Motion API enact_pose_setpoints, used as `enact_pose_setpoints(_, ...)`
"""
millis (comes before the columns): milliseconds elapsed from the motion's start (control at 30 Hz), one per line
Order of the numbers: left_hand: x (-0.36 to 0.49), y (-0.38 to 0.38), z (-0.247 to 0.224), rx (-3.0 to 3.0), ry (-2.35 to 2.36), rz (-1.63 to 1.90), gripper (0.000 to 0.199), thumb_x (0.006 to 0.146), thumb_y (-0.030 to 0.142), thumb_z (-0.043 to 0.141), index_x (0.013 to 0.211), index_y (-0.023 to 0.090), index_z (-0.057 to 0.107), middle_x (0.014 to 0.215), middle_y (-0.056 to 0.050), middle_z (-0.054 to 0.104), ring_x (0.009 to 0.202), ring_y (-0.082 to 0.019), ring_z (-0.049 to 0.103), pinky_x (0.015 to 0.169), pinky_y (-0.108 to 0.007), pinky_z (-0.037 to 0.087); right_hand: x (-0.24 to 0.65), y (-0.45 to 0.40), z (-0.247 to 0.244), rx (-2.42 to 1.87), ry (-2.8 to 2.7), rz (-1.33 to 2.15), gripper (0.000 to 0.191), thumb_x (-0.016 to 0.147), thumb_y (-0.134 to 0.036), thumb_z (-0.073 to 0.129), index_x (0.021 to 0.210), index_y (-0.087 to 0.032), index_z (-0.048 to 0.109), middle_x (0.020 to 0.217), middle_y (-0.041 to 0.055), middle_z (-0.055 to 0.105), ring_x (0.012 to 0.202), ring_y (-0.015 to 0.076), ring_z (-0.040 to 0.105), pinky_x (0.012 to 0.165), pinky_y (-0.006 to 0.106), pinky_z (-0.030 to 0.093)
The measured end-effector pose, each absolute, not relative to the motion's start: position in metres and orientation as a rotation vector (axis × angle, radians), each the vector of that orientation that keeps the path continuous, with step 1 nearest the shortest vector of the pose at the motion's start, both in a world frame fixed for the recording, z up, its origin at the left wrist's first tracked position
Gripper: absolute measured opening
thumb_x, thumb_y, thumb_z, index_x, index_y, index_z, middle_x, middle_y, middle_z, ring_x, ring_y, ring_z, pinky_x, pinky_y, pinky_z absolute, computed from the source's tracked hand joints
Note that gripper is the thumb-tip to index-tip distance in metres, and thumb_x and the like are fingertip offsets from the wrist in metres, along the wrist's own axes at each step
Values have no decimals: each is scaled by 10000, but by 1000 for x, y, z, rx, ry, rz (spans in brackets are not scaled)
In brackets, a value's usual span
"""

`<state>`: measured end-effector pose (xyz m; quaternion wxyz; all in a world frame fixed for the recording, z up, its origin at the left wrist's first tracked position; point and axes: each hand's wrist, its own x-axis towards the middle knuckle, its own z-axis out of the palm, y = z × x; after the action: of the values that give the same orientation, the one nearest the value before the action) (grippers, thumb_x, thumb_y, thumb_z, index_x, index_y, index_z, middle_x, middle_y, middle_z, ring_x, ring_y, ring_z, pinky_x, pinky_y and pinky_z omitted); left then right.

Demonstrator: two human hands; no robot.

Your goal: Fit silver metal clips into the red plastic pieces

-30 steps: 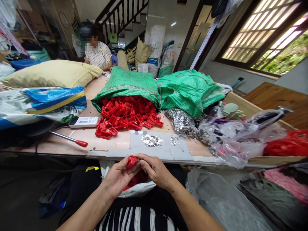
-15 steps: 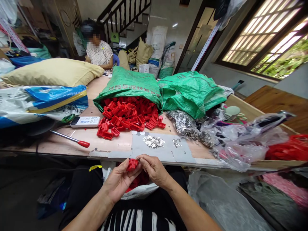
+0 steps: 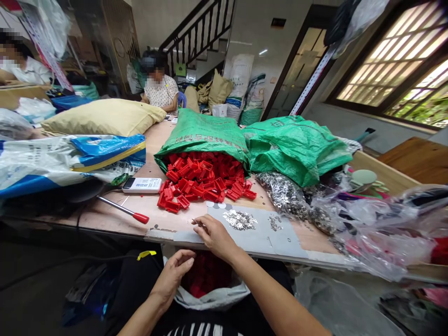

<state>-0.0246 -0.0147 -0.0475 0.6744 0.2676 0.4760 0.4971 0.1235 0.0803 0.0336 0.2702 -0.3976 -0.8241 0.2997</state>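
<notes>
My left hand (image 3: 175, 271) is over the near rim of a white sack (image 3: 213, 300) at my lap, its fingers loosely bent and apart from the thumb. No part shows in it. Small red plastic parts (image 3: 206, 275) fill the sack. My right hand (image 3: 211, 234) is above the table's front edge, fingers pinched, with a thin dark tip at the fingertips too small to name. Beyond it lies a heap of red plastic housings (image 3: 192, 179), spilling from a green woven sack (image 3: 210, 133). To the right, small flat metal pieces (image 3: 240, 219) lie on a grey sheet (image 3: 259, 240).
A red-handled metal lever (image 3: 124, 210) juts out at the left, near a white power bank-like box (image 3: 142, 185). Bags of metal pieces (image 3: 283, 193) and clear plastic bags (image 3: 378, 233) crowd the right. Two people sit beyond the table.
The red housing held between my hands is gone from them. My right hand has moved forward over the table edge, and my left hand has lowered toward the sack. The view has shifted left.
</notes>
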Motion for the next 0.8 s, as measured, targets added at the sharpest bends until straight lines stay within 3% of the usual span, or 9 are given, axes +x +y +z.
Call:
enact_pose_setpoints(167, -22, -18, -48, 517, 1093, 1145, 354, 578, 402, 819, 837, 185, 716, 914, -80, 709, 992, -252, 611, 901, -346, 426, 93, 110, 32, -1050, -2526, 462, 256, 880, -197, 569, 1134, -220, 595, 1392, 75, 451, 1108, 212, 567, 917, 331, 473)
enact_pose_setpoints(333, -25, -18, -43, 515, 1073, 1121, 339, 611, 392, 813, 861, 188, 710, 895, -74, 719, 925, -223, 641, 838, -312, 455, 87, 122, 31, -1086, -2644, 355, 222, 882, -208, 564, 1101, -201, 598, 1323, 79, 521, 1096, 225, 581, 911, 338, 495)
enact_pose_setpoints(467, -32, -14, -32, 487, 999, 1097, 302, 670, 356, 791, 904, 185, 707, 957, -86, 723, 954, -228, 652, 876, -333, 475, 103, 110, 34, -1007, -2536, 496, 283, 883, -195, 574, 1166, -196, 576, 1305, 79, 529, 1108, 197, 574, 938, 304, 481)
enact_pose_setpoints(633, -32, -9, -15, 260, 771, 1061, 417, 741, 414, 726, 1076, 173, 669, 1121, -135, 696, 1052, -272, 645, 931, -396, 497, 137, 64, 49, -862, -2337, 800, 341, 852, -128, 596, 1186, -192, 585, 1236, 74, 572, 1166, 168, 532, 1017, 274, 408)
enact_pose_setpoints(800, -17, -7, 2, 253, 814, 1078, 427, 747, 281, 746, 1148, 211, 614, 1009, -67, 731, 912, -230, 700, 847, -376, 567, 167, 21, 55, -645, -2240, 1117, 304, 829, -177, 662, 1132, -171, 633, 1197, 92, 613, 1144, 178, 558, 994, 255, 414)
